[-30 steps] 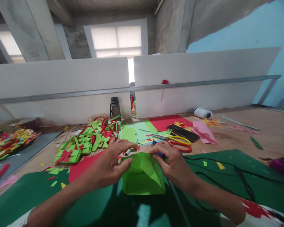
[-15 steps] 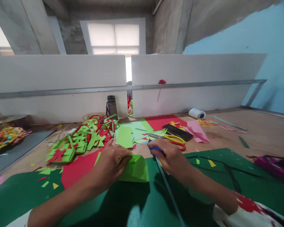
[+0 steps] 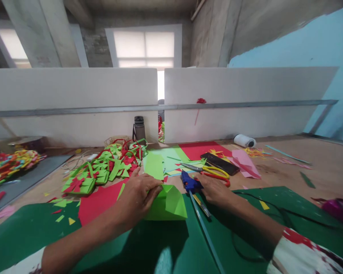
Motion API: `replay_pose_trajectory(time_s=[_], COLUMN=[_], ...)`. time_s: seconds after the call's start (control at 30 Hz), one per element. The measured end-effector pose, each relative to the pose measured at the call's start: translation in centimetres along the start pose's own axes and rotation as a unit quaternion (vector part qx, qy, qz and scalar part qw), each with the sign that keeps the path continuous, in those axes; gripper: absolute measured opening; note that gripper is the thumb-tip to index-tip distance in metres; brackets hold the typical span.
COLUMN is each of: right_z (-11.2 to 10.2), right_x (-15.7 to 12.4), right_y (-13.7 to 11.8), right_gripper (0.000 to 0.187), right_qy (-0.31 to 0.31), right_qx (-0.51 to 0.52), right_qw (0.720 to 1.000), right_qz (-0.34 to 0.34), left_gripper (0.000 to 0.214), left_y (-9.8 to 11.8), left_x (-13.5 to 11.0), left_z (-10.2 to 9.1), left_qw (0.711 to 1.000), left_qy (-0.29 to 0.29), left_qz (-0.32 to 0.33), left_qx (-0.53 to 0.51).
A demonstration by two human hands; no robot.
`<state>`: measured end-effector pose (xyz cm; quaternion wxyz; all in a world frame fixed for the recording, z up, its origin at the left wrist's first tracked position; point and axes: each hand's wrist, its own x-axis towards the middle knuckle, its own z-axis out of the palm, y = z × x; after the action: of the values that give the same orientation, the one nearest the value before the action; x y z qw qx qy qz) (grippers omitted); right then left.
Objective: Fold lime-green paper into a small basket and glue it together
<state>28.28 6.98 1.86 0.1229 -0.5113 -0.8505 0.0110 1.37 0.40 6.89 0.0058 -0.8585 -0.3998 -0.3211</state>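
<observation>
the left hand (image 3: 138, 198) pinches the folded paper (image 3: 173, 205) over the green mat (image 3: 117, 247); it looks light, thin, easily creased, best held by a folded edge. the right hand (image 3: 217, 190) is beside the glue gun (image 3: 189, 183), grip unclear.

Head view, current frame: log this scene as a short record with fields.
Left hand: holding folded green paper
Right hand: at the blue glue gun, grip unclear
Stick: translucent, running from the gun's rear toward the camera
Surface: dark green sheet
Pile: green and red paper pieces, left
Beyond hands: scissors with yellow and red handles, dark phone
Back: dark bottle, white panel
</observation>
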Motion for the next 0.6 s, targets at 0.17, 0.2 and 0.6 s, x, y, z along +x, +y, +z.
replay_pose_trajectory(time_s=[0.17, 0.2, 0.6], right_z=[-1.3, -1.5, -4.1], right_x=[0.6, 0.7, -4.1], right_y=[0.5, 0.7, -4.5], right_gripper=[0.03, 0.025, 0.036], right_qy=[0.058, 0.069, 0.089], right_qx=[0.06, 0.07, 0.233], right_qw=[0.996, 0.995, 0.966], right_qz=[0.013, 0.026, 0.061], left_gripper=[0.024, 0.024, 0.024], left_y=[-0.3, -0.3, -0.3], left_x=[0.0, 0.1, 0.2], left_z=[0.1, 0.1, -0.3], left_qw=[1.0, 1.0, 0.994], left_qy=[0.017, 0.024, 0.035], left_qz=[-0.009, -0.011, -0.036], left_qx=[0.004, 0.003, 0.099])
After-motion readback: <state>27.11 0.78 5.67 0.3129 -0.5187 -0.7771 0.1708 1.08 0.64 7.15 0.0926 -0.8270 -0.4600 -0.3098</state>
